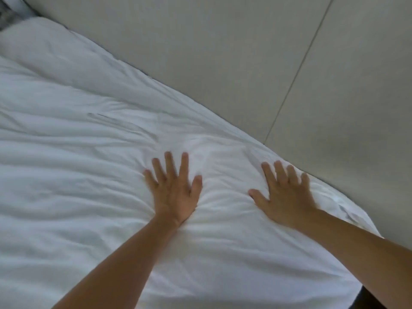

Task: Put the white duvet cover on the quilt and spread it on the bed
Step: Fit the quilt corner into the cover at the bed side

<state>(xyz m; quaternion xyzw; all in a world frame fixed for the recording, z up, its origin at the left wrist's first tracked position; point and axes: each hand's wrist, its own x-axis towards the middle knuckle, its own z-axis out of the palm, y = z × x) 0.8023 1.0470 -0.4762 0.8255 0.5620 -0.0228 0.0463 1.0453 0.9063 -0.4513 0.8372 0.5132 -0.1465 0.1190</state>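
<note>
Both your hands are pressing flat, fingers spread, on the wrinkled white fabric duvet cover (89, 152). Your left hand (172, 192) is lying mid-cover; your right hand (284, 197) is resting near its edge beside the pale tiled floor (245, 52).

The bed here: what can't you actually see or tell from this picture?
Head view only:
- The quilt: hidden inside the white duvet cover.
- The palms of the left hand and right hand: pressed flat on the cover, facing down.
- The bed's far end: cut off by the left edge.
- The dark object at the top left corner: blurred and cropped, unidentifiable.
</note>
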